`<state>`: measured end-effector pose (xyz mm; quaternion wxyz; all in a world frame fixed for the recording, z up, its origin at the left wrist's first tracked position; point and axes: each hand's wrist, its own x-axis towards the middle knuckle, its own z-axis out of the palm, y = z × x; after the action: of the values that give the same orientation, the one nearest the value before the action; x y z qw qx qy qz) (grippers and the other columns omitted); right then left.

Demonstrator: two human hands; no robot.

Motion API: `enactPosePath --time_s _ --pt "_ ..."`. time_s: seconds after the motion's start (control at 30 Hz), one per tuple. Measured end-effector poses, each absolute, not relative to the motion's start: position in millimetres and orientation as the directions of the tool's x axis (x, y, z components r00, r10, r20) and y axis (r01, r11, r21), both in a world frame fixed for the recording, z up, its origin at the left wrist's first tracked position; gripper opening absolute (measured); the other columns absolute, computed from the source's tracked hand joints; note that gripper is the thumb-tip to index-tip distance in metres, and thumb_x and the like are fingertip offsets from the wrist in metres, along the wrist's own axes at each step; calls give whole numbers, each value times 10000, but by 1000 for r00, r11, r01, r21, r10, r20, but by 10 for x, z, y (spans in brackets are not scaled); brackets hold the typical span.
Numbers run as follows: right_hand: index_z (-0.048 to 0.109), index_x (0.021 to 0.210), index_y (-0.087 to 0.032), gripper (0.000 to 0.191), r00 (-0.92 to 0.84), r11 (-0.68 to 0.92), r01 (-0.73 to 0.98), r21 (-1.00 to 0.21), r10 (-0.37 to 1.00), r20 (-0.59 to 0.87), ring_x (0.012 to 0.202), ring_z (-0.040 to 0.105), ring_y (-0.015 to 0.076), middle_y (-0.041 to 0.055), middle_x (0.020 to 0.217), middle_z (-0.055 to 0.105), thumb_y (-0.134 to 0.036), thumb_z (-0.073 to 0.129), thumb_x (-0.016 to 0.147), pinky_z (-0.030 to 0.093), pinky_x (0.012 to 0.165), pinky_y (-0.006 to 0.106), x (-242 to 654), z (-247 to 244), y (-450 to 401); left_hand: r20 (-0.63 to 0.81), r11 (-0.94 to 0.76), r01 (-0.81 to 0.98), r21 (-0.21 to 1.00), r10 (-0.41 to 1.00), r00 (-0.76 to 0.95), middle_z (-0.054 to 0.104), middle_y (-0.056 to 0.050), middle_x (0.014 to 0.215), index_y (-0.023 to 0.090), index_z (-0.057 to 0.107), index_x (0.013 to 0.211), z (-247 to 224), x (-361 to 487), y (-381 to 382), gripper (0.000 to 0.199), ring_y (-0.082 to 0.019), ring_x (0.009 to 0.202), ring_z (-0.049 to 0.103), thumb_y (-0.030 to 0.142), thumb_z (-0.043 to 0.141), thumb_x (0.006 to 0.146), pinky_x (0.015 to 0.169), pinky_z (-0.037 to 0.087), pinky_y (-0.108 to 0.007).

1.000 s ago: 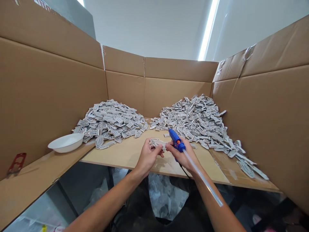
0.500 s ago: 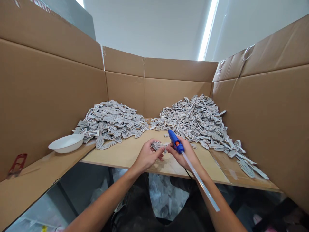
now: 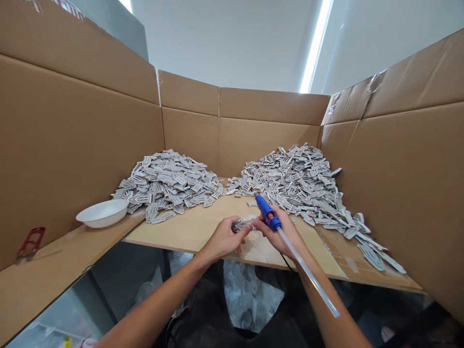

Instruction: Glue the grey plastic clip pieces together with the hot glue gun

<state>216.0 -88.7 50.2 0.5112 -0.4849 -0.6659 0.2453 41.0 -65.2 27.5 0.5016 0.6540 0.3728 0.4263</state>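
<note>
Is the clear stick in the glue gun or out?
Partly in: the clear stick enters the glue gun from behind, a long length sticking out.

No words or numbers anyone can read. Red and white stripes on top edge of left cardboard wall: look like print, too small to read. Blue glue gun: any letters too tiny to tell. Grey pieces in left pile and right pile: too small for reading marks. Red thing by left wall: too blurry to read.
</note>
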Motion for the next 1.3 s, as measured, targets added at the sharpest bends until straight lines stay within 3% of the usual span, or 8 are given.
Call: enactPosePath --time_s 0.4,0.57,0.73,0.87,1.03,1.13,1.3 --pt "596 853 -201 298 -54 426 419 -802 893 447 619 573 151 10 754 640 -454 723 762 468 595 282 2195 512 -901 112 -138 37 990 911 397 516 45 531 190 577 760 271 433 -675 467 -108 432 444 639 703 789 434 331 -230" --pt "567 808 -214 294 -38 417 410 -811 896 442 594 545 141 -12 697 611 -460 723 764 453 574 270 2182 529 -912 96 -79 -57 995 893 439 503 51 544 185 560 733 271 407 -669 520 -84 470 416 656 779 707 446 245 -209" --pt "567 808 -216 275 -25 377 423 -824 914 405 581 553 149 -9 690 626 -455 701 784 455 571 278 2189 456 -836 46 -1 -102 995 895 444 526 39 550 180 555 700 248 413 -639 481 -80 480 440 578 825 695 447 269 -195" --pt "621 867 -208 186 -24 367 593 -717 898 439 668 586 174 8 757 678 -331 709 759 458 658 294 2281 343 -794 12 34 -134 990 945 327 527 36 534 170 561 684 195 397 -532 397 -61 424 422 478 799 763 406 259 -181" --pt "656 839 -205 211 -249 301 672 -677 952 175 638 584 170 -2 745 694 -144 721 648 406 606 258 2324 324 -897 -26 59 -263 963 992 126 562 21 601 142 581 718 188 335 -376 271 -53 421 483 301 788 789 366 288 -151" --pt "656 810 -194 266 -284 309 753 -581 949 137 664 554 168 8 770 689 -161 801 590 368 612 257 2237 373 -953 -45 67 -305 950 996 77 580 10 623 135 589 735 202 303 -335 190 -60 429 517 200 757 796 356 314 -142" --pt "639 771 -199 208 -277 304 821 -483 952 129 653 503 158 10 755 661 -165 769 613 325 592 260 2141 383 -982 -57 79 -327 942 995 76 592 4 626 136 597 736 198 272 -315 177 -64 429 527 168 766 776 354 323 -134"
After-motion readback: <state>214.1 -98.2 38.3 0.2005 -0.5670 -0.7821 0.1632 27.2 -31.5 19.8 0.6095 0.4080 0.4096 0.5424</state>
